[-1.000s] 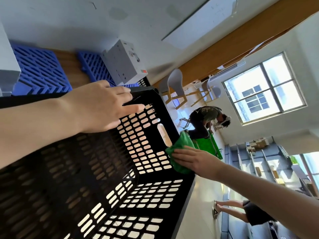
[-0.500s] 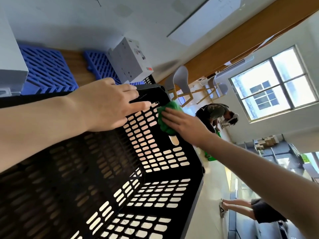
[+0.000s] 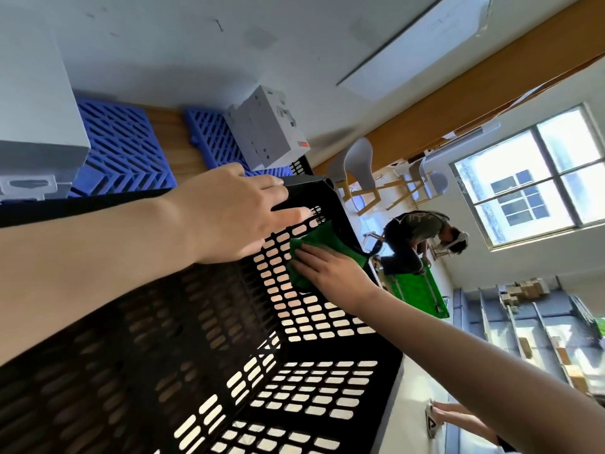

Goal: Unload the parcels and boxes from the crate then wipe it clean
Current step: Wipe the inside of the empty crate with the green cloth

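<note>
While the left hand point(image 3: 229, 211) grips the top corner of the black crate point(image 3: 203, 339), its fingers curled over the rim and the thumb lying along the inner side, the right hand point(image 3: 330, 273) presses a green cloth point(image 3: 327, 240) flat against the perforated end wall just beside that corner, its fingers straight and laid on the fabric. The crate fills the lower left of the view, with its slotted floor and walls facing the camera, and light shows through the slots of the end wall and of the adjoining side. Beyond the crate's far rim, a white box point(image 3: 265, 132) stands on the corner of a blue slatted mat point(image 3: 209, 139), near the left hand's knuckles but apart from them. A larger grey box point(image 3: 36, 103) sits on a second blue mat point(image 3: 124, 149) at the left, and a strip of wooden surface point(image 3: 170, 136) shows between the two mats. Farther off in the room, another person point(image 3: 415, 234) bends over a green crate point(image 3: 415, 290), with pale chairs point(image 3: 357, 158) on wooden legs nearby and a window point(image 3: 530, 178) behind.
</note>
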Demonstrator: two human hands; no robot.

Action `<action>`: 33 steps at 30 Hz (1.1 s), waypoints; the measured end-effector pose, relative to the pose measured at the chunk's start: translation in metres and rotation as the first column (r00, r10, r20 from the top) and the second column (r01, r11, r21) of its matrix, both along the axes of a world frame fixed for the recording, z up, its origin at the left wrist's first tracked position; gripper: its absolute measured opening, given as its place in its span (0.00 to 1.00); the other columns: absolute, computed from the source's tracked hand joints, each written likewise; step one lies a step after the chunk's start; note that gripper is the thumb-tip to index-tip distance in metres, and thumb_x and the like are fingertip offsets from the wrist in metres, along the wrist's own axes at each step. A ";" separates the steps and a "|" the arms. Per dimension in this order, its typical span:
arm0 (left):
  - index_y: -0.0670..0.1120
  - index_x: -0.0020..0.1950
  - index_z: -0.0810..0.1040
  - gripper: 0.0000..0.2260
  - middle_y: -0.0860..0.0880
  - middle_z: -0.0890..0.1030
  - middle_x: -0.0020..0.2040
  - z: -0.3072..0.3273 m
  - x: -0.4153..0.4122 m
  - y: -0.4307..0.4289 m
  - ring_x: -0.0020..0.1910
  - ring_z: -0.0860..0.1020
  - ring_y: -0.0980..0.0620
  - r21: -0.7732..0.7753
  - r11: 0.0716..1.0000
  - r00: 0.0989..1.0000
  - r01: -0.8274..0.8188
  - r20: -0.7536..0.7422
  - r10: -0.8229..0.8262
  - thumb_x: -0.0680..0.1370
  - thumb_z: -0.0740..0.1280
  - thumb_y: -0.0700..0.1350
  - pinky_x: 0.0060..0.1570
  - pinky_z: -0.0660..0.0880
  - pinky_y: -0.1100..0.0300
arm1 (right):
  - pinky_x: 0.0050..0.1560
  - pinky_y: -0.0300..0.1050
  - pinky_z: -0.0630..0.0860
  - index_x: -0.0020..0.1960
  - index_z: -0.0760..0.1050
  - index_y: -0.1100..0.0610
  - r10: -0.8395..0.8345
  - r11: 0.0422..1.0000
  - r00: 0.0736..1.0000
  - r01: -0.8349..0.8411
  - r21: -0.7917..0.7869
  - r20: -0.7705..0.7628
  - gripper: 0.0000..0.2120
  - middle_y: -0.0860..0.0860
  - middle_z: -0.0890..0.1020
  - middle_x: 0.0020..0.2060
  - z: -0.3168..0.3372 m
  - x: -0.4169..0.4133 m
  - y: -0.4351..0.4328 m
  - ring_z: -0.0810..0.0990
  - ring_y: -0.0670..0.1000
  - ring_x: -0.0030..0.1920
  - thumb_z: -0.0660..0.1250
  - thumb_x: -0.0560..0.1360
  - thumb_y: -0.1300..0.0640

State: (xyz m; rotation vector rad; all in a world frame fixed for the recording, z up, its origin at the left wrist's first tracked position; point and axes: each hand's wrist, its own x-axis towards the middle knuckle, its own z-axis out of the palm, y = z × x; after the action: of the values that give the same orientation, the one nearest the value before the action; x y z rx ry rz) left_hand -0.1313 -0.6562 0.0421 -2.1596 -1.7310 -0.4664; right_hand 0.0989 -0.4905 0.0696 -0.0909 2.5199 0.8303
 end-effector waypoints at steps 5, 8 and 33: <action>0.55 0.77 0.40 0.29 0.47 0.62 0.75 0.001 0.000 -0.001 0.77 0.57 0.48 -0.019 1.000 1.000 0.001 -0.003 -0.001 0.82 0.53 0.57 0.64 0.69 0.50 | 0.58 0.43 0.77 0.49 0.85 0.51 0.055 0.994 0.975 -0.032 -0.109 0.217 0.15 0.47 0.84 0.53 -0.004 0.065 -0.010 0.81 0.47 0.57 0.78 0.62 0.56; 0.54 0.78 0.42 0.29 0.46 0.62 0.75 0.002 0.000 0.000 0.77 0.58 0.47 -0.023 1.000 1.000 0.005 -0.004 -0.005 0.82 0.53 0.56 0.64 0.70 0.49 | 0.59 0.45 0.77 0.54 0.83 0.52 0.066 0.997 0.985 -0.058 -0.050 0.159 0.19 0.49 0.82 0.58 -0.001 0.059 -0.002 0.79 0.48 0.61 0.78 0.64 0.58; 0.55 0.77 0.43 0.29 0.47 0.64 0.75 0.003 -0.002 -0.002 0.77 0.58 0.48 -0.025 1.000 1.000 -0.009 -0.028 0.008 0.81 0.53 0.58 0.63 0.70 0.51 | 0.69 0.51 0.68 0.66 0.75 0.56 -0.026 0.995 0.999 0.023 0.096 0.031 0.23 0.53 0.75 0.67 0.020 -0.001 0.014 0.71 0.53 0.69 0.71 0.71 0.61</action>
State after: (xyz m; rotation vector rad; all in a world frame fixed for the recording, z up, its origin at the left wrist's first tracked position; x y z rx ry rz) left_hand -0.1329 -0.6587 0.0447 -2.1649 -1.7395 -0.4131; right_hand 0.0977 -0.4764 0.0898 -0.0411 2.4423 0.9301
